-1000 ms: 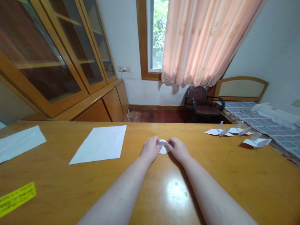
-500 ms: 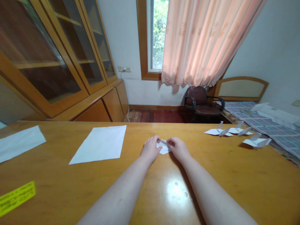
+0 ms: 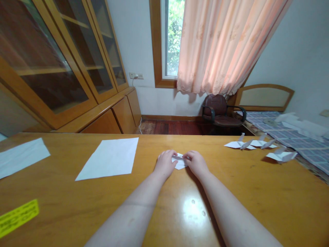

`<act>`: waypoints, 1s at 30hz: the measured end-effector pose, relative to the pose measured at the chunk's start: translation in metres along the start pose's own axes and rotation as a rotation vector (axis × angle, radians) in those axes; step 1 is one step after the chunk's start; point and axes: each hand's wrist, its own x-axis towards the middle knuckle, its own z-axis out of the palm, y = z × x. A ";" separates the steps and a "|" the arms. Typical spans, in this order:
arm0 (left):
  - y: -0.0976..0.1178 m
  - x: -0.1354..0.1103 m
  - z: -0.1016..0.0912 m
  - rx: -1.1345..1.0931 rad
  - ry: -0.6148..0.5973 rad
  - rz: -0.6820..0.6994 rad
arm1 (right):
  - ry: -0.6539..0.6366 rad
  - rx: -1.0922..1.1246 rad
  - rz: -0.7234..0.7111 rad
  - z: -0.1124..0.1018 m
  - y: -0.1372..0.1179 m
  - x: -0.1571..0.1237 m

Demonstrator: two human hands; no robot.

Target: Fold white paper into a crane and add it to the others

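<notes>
A small folded piece of white paper (image 3: 181, 164) lies on the wooden table (image 3: 118, 202), between my two hands. My left hand (image 3: 166, 162) grips its left side, thumb on the near face and fingers curled over the far edge. On the right side, my right hand (image 3: 196, 162) pinches the paper the same way. A flap along the top stands slightly raised between the fingertips. Parts of the paper's left and right ends are hidden under the hands.
Several folded paper cranes (image 3: 281, 156) stand at the table's right. To the left lie a white sheet (image 3: 110, 159), another white paper (image 3: 23, 156) and a yellow label (image 3: 19, 218). Beyond the table are an office chair (image 3: 218, 109), a bed (image 3: 288, 127) and a cabinet (image 3: 102, 96).
The fingers of my left hand have shifted slightly to the right along the paper's top edge, and the upper flap looks more folded up. My right hand has barely moved.
</notes>
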 end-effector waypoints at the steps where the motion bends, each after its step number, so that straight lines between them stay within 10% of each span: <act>1: 0.001 0.000 0.000 0.000 0.002 -0.002 | -0.002 0.002 0.003 0.000 0.000 0.000; 30: -0.005 0.001 0.002 0.099 -0.054 0.066 | 0.008 -0.054 0.009 0.003 0.000 -0.002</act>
